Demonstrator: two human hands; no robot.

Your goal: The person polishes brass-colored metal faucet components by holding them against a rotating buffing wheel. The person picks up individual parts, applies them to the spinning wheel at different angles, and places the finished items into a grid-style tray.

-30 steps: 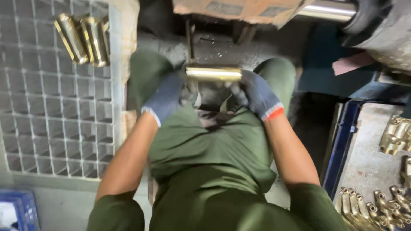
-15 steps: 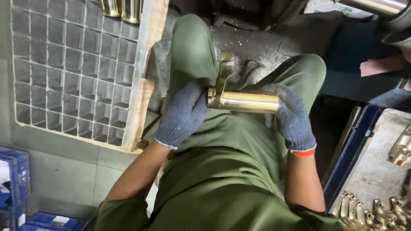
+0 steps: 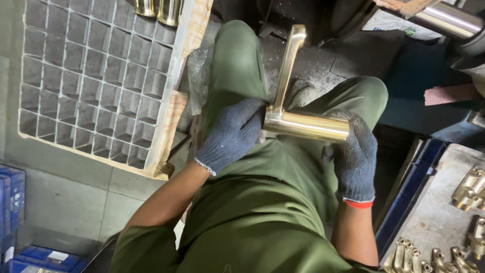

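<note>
- Brass faucet body (image 3: 303, 121) sits over the lap, spout pointing up and away from the person.
- Left hand (image 3: 233, 135), gloved, fingers clenched round the faucet's elbow end.
- Right hand (image 3: 354, 156), gloved, fingers wrapped on the barrel's other end.
- Left of the faucet: grid crate (image 3: 96, 81), most cells bare, two brass pieces (image 3: 159, 9) standing in its far row.
- Right of the faucet: blue-rimmed tray (image 3: 434, 212) with small brass fittings (image 3: 470, 189) lying loose on it.

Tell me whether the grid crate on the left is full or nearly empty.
Nearly empty. The crate shows bare cells almost throughout; only two brass pieces stand at its top edge.
</note>
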